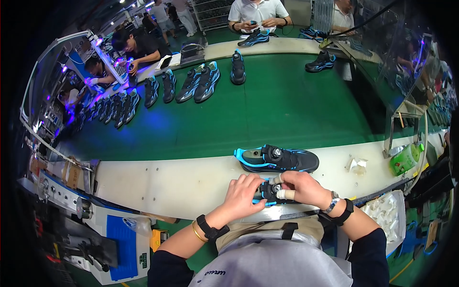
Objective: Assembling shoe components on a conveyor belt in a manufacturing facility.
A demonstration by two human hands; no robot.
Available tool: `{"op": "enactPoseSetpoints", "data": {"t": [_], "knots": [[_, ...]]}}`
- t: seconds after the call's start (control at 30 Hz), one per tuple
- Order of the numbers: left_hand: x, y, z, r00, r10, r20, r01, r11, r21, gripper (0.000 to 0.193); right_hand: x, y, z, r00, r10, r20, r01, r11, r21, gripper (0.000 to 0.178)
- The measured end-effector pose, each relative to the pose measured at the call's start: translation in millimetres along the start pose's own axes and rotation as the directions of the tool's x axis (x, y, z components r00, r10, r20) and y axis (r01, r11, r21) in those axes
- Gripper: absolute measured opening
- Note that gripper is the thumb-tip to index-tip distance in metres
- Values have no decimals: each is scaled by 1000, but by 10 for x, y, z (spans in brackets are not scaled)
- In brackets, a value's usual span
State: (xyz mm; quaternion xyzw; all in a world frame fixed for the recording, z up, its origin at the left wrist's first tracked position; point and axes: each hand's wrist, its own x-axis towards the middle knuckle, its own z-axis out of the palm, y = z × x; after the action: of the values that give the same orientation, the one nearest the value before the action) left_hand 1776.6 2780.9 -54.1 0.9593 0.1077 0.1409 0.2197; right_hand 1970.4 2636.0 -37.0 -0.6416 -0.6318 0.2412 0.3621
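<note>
Both of my hands grip one black and blue sneaker (267, 192) at the near edge of the pale workbench (167, 182). My left hand (244, 193) covers its left side. My right hand (301, 187), with taped fingertips, holds its right side and top. A second black and blue sneaker (277, 159) with a round dial closure lies on its sole just beyond my hands, toe pointing left.
A green conveyor belt (287, 110) carries several sneakers (201, 83) at the far side. Other people work across the belt and at the left under violet lamps. A green bottle (405, 159) and crumpled white paper (356, 165) sit at my right.
</note>
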Motion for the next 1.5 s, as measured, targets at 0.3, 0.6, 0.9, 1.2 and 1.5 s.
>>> {"op": "enactPoseSetpoints", "data": {"t": [0.3,0.6,0.9,1.2,1.5], "knots": [[2,35,12,999,-16,28,15,998,69,74,50,-22,-70,992,-106,63,99,990,99,31],[50,63,85,997,-12,-81,17,999,52,66,11,108,-7,998,-40,-45,45,993,112,29],[63,105,113,994,-4,-106,8,999,42,77,-37,132,42,991,-100,-90,113,981,158,29],[101,148,178,991,49,-122,-41,996,74,71,-235,90,31,951,147,-273,-96,977,192,33],[113,162,152,995,-10,-95,13,999,31,74,-1057,1147,-1115,630,420,-653,-776,374,-508,40]]}}
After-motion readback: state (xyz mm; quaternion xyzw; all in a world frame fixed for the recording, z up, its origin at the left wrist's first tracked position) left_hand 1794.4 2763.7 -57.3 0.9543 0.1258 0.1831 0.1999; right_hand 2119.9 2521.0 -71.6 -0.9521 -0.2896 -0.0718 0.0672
